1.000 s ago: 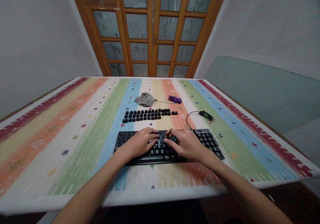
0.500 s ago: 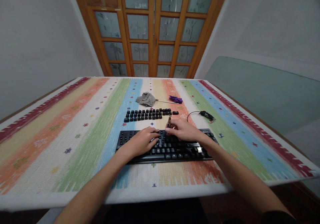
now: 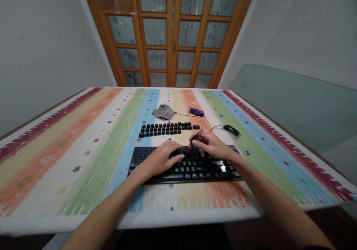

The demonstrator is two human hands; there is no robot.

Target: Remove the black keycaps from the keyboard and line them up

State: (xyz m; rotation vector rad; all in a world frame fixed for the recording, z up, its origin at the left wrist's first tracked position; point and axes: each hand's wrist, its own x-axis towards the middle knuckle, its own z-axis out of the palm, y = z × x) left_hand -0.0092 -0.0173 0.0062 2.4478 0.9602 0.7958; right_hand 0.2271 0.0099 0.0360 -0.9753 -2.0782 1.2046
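A black keyboard (image 3: 167, 177) lies near the table's front edge, with keycaps off part of its upper left area. My left hand (image 3: 164, 155) rests over its middle, thumb and fingers apart, holding nothing. My right hand (image 3: 210, 144) is closed on a small dark tool that looks like a keycap puller (image 3: 195, 138), just above the keyboard's top rows; thin wire-like ends seem to show by the fingers. Whether a keycap sits in it I cannot tell. Beyond the hands, loose black keycaps (image 3: 159, 129) stand in rows, with one longer keycap (image 3: 196, 127) at their right end.
Behind the keycaps lie a grey cloth (image 3: 163, 112), a thin rod (image 3: 185, 114) and a purple cloth-like item (image 3: 196, 111). A bundled black cable (image 3: 231, 130) lies to the right. A striped cloth (image 3: 111, 160) covers the table.
My right hand has lifted slightly and moved right, turning the tool from upright to tilted. My left thumb has spread away from the fingers.
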